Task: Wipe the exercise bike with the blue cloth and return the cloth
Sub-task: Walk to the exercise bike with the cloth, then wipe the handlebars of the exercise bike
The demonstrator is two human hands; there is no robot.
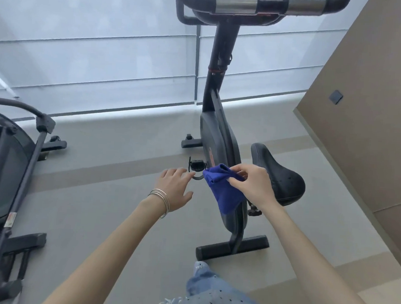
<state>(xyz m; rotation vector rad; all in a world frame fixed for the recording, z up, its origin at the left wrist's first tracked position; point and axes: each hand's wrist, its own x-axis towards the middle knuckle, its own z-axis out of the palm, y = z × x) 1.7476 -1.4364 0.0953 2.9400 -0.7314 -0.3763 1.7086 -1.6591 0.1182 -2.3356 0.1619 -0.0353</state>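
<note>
A black exercise bike (219,134) stands in front of me, its handlebars at the top of the view and its saddle (278,175) to the right. The blue cloth (223,190) hangs bunched in the air beside the bike's body, just left of the saddle. My right hand (251,183) pinches the cloth's upper edge between thumb and fingers. My left hand (176,185), with thin bangles on the wrist, hovers palm down with fingers spread, a short way left of the cloth and near the pedal (195,165). It holds nothing.
Another black exercise machine (8,163) fills the left edge. A window with pale blinds (95,51) runs behind the bike. A tan wall panel (366,115) stands close on the right. Grey floor (112,193) lies between the machines.
</note>
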